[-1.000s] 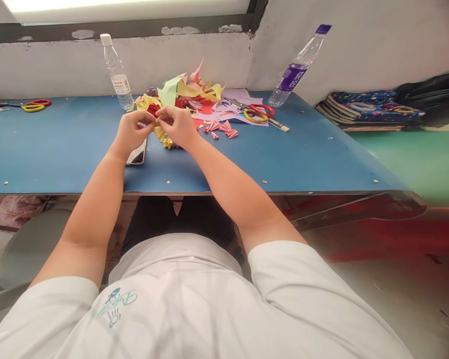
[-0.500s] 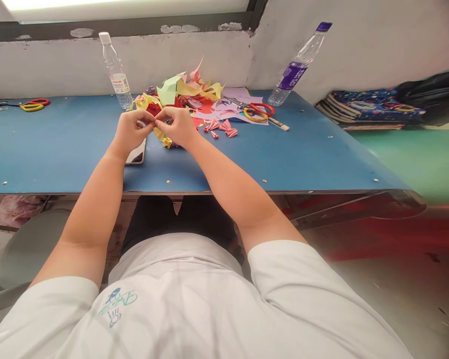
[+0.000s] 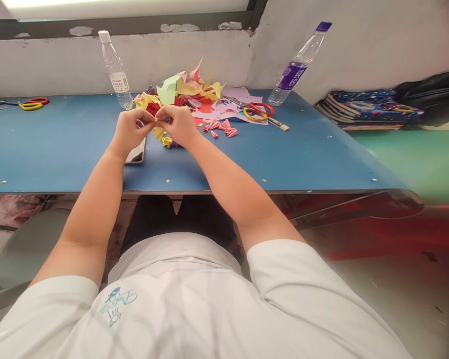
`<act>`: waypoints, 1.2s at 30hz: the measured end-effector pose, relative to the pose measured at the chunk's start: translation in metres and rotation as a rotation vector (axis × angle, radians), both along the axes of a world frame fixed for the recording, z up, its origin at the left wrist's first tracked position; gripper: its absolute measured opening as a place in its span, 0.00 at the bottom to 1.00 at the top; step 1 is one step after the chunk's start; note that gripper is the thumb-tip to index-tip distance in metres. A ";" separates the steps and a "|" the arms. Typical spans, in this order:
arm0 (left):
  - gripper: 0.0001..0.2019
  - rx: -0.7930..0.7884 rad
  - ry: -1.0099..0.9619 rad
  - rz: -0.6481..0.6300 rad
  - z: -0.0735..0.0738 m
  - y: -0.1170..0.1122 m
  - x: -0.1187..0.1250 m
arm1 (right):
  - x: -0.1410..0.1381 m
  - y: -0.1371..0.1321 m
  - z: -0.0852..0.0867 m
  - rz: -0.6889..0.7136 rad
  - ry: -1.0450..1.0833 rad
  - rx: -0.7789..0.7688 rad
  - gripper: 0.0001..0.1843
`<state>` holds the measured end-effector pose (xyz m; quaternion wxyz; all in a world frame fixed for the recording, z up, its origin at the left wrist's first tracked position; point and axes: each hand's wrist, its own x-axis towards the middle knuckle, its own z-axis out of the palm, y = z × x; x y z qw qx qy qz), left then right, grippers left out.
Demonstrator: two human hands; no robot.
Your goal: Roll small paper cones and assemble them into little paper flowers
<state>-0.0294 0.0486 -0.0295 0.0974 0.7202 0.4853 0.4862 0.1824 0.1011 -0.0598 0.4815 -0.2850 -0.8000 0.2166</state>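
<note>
My left hand (image 3: 133, 128) and my right hand (image 3: 177, 124) meet fingertip to fingertip above the blue table (image 3: 224, 167). Both are closed in a pinch around something small and pale between them, too small to make out. Behind the fingers lies a heap of crumpled and cut coloured paper (image 3: 167, 90), yellow, red, pink and pale green. Folded pink paper pieces (image 3: 214, 125) lie just right of my right hand. A small yellow folded paper flower (image 3: 166, 142) rests below my fingers. Partly under my left wrist is a phone-like flat device (image 3: 136, 152).
A white-capped bottle (image 3: 118, 82) stands at the back left, a purple-capped bottle (image 3: 293, 75) at the back right. Scissors (image 3: 257, 112) lie on purple paper beside a glue-like white stick (image 3: 279, 123). More scissors (image 3: 32, 104) lie far left. Dark bags (image 3: 434, 97) are beyond the table's right end.
My fingertips have shifted very slightly, and a small pale bit now shows between them. The things on the table have stayed where they were.
</note>
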 end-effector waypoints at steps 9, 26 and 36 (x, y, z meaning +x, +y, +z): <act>0.10 -0.016 0.025 -0.052 -0.002 0.007 -0.007 | -0.002 -0.003 0.002 -0.003 0.032 -0.082 0.24; 0.11 -0.062 0.078 -0.152 -0.003 0.004 -0.006 | -0.003 0.032 -0.017 0.068 0.040 -0.168 0.51; 0.07 -0.075 0.043 -0.100 0.000 0.002 -0.002 | 0.009 0.007 -0.004 0.102 -0.072 -0.110 0.19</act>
